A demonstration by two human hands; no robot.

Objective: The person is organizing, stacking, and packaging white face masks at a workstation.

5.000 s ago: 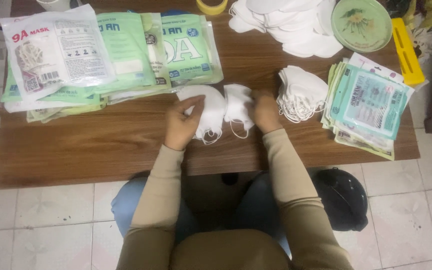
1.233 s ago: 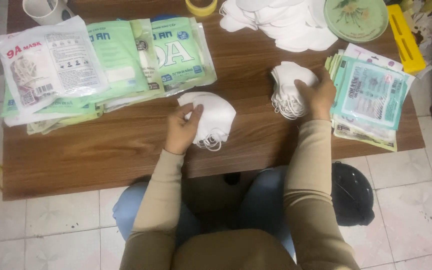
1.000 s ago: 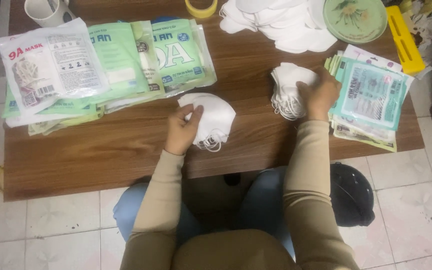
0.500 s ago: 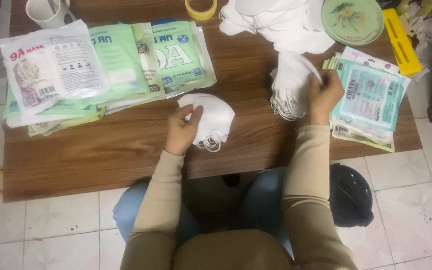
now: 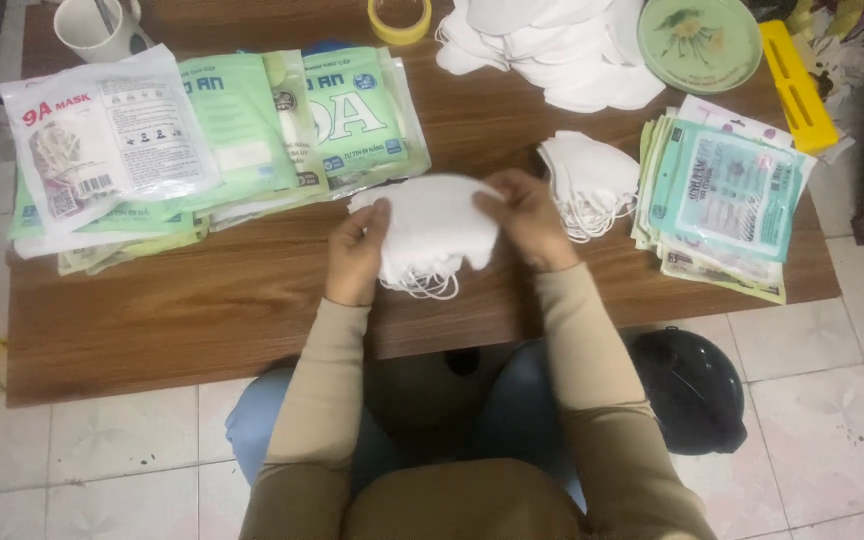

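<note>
Frame centre: both hands now grip a small stack of folded white fabric face masks (image 5: 432,232) on the brown wooden table (image 5: 202,310); the left hand (image 5: 357,252) pinches its left edge, while the right hand (image 5: 522,215), back from the white mask pile (image 5: 592,180) at right, has added one

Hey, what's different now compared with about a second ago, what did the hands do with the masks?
The right hand left the small pile of white masks by the packets and came back to the middle, where it now grips the stack of white masks together with the left hand. That stack looks thicker. The green packets, yellow tape roll and round green tin stayed put.
</note>
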